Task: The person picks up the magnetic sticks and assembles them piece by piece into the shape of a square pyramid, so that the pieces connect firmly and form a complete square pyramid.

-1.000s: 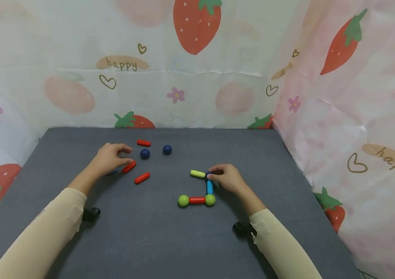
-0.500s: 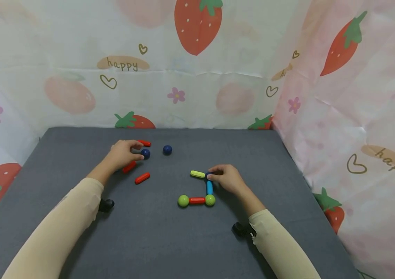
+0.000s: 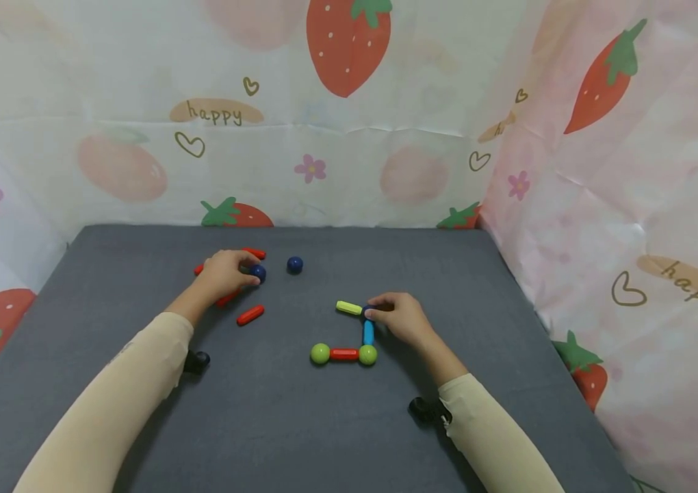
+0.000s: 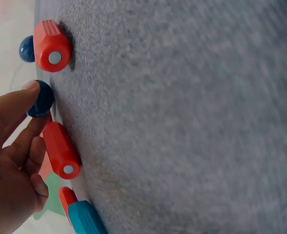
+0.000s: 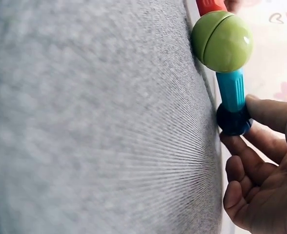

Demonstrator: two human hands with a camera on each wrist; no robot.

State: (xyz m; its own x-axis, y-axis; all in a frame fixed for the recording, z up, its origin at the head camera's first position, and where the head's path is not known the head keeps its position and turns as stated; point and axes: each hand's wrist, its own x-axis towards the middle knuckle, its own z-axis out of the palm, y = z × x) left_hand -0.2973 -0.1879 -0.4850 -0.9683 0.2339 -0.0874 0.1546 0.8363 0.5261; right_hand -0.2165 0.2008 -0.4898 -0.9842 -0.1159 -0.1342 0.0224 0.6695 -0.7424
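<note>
In the head view my left hand (image 3: 222, 274) pinches a dark blue ball (image 3: 258, 274) on the left half of the table. The left wrist view shows thumb and fingertips on this ball (image 4: 42, 99). My right hand (image 3: 404, 318) pinches another dark blue ball (image 3: 368, 311). A yellow-green stick (image 3: 349, 307) reaches left from that ball, and a blue stick (image 3: 368, 333) runs toward me. The blue stick ends at a green ball (image 3: 367, 355). From there a red stick (image 3: 344, 354) leads to a second green ball (image 3: 320, 353).
A loose red stick (image 3: 250, 315) lies right of my left forearm. More red sticks, partly hidden, surround the left hand, with a blue stick (image 4: 87, 218) in the left wrist view. Another dark blue ball (image 3: 295, 265) sits farther back on the grey tabletop (image 3: 300, 424).
My left hand has moved right from beside a red stick and now grips the dark blue ball. The right hand keeps its hold, while the joined sticks and balls have shifted slightly left.
</note>
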